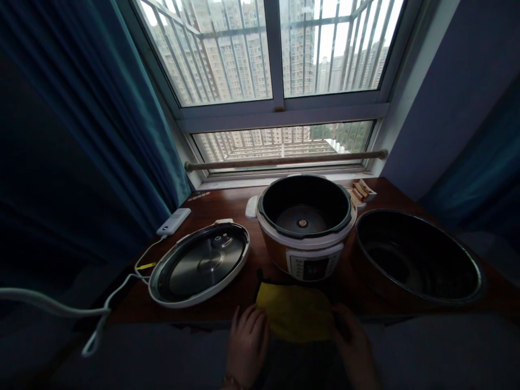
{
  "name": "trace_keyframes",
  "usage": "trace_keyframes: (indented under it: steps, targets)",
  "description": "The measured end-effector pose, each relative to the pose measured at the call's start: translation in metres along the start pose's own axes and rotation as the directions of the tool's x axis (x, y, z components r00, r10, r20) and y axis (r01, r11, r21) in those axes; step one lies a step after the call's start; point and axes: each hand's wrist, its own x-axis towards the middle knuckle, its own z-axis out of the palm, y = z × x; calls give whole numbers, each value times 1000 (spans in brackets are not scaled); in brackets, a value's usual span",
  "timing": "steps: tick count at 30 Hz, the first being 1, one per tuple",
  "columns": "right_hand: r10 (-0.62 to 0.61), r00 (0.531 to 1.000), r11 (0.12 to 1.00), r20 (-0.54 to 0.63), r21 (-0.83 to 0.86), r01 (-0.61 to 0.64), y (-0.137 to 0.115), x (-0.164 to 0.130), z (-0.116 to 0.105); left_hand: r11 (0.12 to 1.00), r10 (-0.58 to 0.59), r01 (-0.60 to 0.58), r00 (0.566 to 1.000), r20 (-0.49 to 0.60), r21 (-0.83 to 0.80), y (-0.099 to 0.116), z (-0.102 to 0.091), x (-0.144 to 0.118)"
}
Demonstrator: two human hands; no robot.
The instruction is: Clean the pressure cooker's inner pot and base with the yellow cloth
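Observation:
A yellow cloth (296, 313) is stretched between my two hands at the table's front edge. My left hand (248, 338) grips its left side, and my right hand (350, 338), darker in shadow, pinches its right side. Just beyond the cloth stands an electric pressure cooker (276, 246) with its top off; its dark inside and a small round piece at the bottom show. Left of it lies the cooker's lid (199, 265), metal underside up. To the right is a dark inner pot (418, 260), its mouth facing up.
A white power strip (174, 221) with a white cable (52, 310) lies at the table's left. A small white holder with brown pieces (363, 190) sits behind the cooker at right. Blue curtains (101, 108) hang at the left; a barred window (280, 54) is behind the table.

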Motion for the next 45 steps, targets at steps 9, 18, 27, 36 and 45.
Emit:
trace_keyframes:
  steps: [9,18,27,36,45]
  targets:
    - [-380,924,838,-34,-437,328,9,19,19,990,-56,39,991,121,137,13,38,20]
    - [-424,886,622,186,-651,434,12,1,58,983,-44,0,971,236,185,3,44,30]
    - [-377,912,701,160,-594,394,4,15,62,988,44,-79,969,243,136,-16,48,49]
    - [-402,895,744,196,-500,443,9,17,54,991,55,-79,975,216,105,-17,50,48]
    - [-190,931,961,310,-135,241,-37,4,-34,998,-15,23,991,131,-63,-17,36,57]
